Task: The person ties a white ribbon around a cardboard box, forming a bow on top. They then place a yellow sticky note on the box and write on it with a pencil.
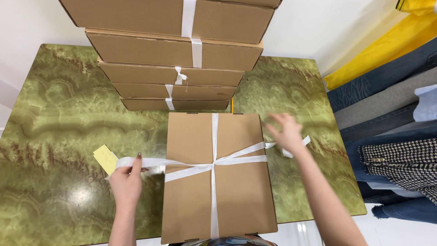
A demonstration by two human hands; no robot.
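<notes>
Pinching the white ribbon in a closed grip, left hand sits just off the flat cardboard box's left edge. Right hand, blurred, grips the other tail past the right edge. Ribbon runs left-right across the box, crossing at its middle. Stacked boxes toward the surface's far edge.

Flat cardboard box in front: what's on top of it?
White ribbon crosses on the flat cardboard box; left hand and right hand hold its ends. The box is closed, so its contents are hidden.
</notes>
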